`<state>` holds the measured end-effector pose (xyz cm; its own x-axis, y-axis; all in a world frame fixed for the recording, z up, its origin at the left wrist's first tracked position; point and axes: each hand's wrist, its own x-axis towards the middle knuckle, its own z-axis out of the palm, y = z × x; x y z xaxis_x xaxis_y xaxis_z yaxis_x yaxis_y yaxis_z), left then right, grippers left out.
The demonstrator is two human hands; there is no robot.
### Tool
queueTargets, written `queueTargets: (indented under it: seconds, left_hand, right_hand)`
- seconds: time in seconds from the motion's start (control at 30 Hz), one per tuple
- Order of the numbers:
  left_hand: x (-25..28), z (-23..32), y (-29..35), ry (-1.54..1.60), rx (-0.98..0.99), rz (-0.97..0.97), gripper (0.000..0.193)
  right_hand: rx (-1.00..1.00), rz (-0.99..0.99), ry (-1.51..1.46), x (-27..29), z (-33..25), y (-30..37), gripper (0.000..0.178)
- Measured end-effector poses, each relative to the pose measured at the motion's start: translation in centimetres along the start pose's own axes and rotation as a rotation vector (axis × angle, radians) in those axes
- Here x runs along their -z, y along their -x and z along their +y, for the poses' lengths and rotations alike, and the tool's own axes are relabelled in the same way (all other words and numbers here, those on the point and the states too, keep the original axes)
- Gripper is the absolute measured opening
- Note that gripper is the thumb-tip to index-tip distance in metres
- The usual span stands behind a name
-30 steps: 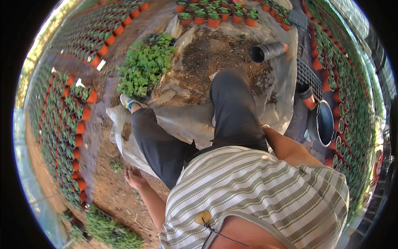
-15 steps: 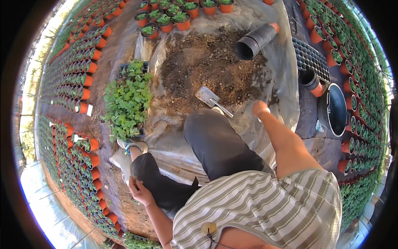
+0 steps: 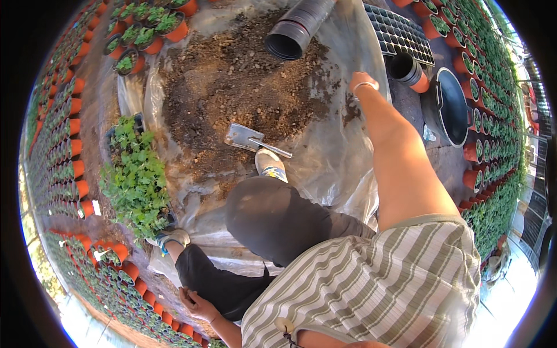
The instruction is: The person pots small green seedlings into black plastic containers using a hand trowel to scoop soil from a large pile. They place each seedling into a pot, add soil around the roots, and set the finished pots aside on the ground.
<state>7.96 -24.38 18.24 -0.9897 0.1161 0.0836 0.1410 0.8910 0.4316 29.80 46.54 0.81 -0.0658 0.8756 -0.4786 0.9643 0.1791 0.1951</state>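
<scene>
At the left edge of the clear plastic sheet (image 3: 342,124) we see a dense block of green leafy seedlings (image 3: 136,182). Our left hand (image 3: 198,306) is beside the dark trouser leg (image 3: 212,281), its fingers loosely bent; we cannot tell if it holds something. On the sheet lies a small metal shovel (image 3: 242,138), its handle pointing right, just beside the shoe (image 3: 268,159). Near the far edge, a long stack of black plastic pots (image 3: 303,26) opens toward us. Our right hand (image 3: 364,83) reaches over the right edge; its fingers are blurred, so we cannot tell its grip. Just beyond this edge is the short stack of round black and orange pots (image 3: 411,73), its mouth toward the upper left, its long axis slanting down to the right. It stands between the black cell tray (image 3: 400,33) and the black oval tub (image 3: 451,107).
</scene>
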Motion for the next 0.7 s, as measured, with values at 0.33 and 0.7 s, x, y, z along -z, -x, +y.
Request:
queueTargets:
  seconds: [0.33, 0.7]
  left_hand:
    - [-0.5, 1.0, -0.2, -0.212, -0.084, -0.111, 0.029]
    - [0.9, 1.3, -0.2, -0.208, -0.302, -0.139, 0.030]
  right_hand:
    - [0.123, 0.205, 0.384, 0.9, 16.5, -5.5, 0.026]
    - [0.185, 0.040, 0.560, 2.0, 18.5, -6.2, 0.028]
